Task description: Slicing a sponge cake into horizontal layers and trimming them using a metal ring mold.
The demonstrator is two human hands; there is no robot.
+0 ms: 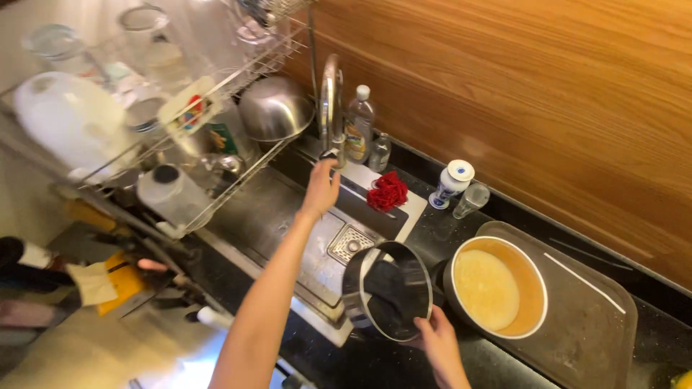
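A warm brown wood-panelled wall (519,94) rises behind the black stone countertop (432,230). Left of that countertop hangs a wire dish rack (216,144), and below it, beyond its front edge, lies what seems a pale, blurred floor (79,353). Light is soft and yellowish.

Red scrubber (388,191); black pot (389,292); white-rimmed orange bowl (535,287); blue-patterned white jar (452,183); wood-grain wall (519,94).

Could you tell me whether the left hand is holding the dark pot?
No, the left hand reaches the faucet; the right hand holds the dark pot.
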